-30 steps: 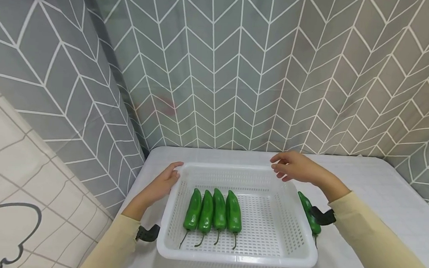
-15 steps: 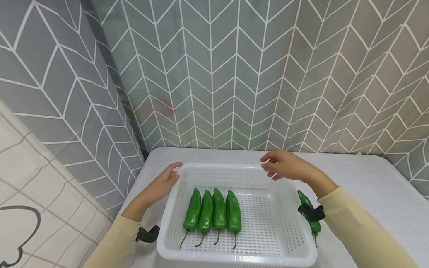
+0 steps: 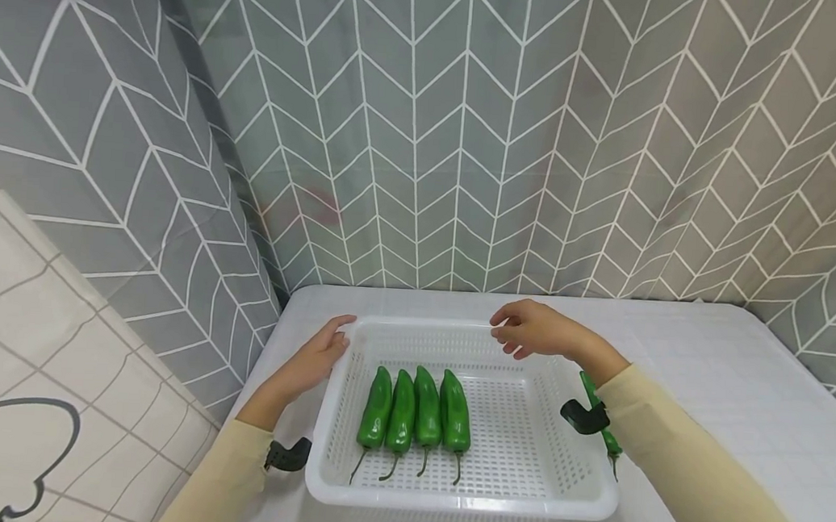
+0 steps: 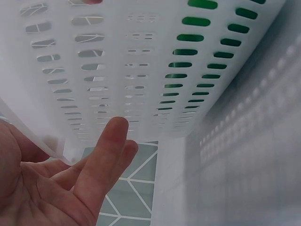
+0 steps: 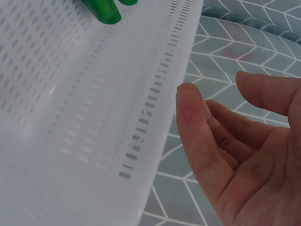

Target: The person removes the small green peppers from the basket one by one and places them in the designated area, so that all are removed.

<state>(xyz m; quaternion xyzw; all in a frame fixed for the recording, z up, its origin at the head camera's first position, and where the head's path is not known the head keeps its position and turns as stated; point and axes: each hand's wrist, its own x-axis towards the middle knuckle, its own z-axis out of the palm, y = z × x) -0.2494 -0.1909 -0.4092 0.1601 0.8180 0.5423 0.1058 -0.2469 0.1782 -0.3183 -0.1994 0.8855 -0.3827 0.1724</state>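
Observation:
A white plastic basket (image 3: 437,502) with slotted walls stands on the table. Several green chili peppers (image 3: 416,410) lie side by side in its left half, stems toward me. My left hand (image 3: 312,359) touches the basket's left rim near the far corner; in the left wrist view its loosely bent fingers lie along the outer wall, under the rim. Over the far rim hovers my right hand (image 3: 538,330), fingers relaxed with nothing between them, thumb and index apart in the right wrist view. One more green pepper (image 3: 611,444) lies outside the basket, partly hidden by my right forearm.
The white-covered table (image 3: 716,371) extends beyond the basket to the right. A grey curtain (image 3: 463,135) with a white chevron pattern hangs directly behind the table and on its left side. Black straps (image 3: 289,454) sit on both wrists.
My right hand has drifted left along the basket's far rim, its forearm covering more of the outer pepper. The left hand, basket and peppers inside stay in place.

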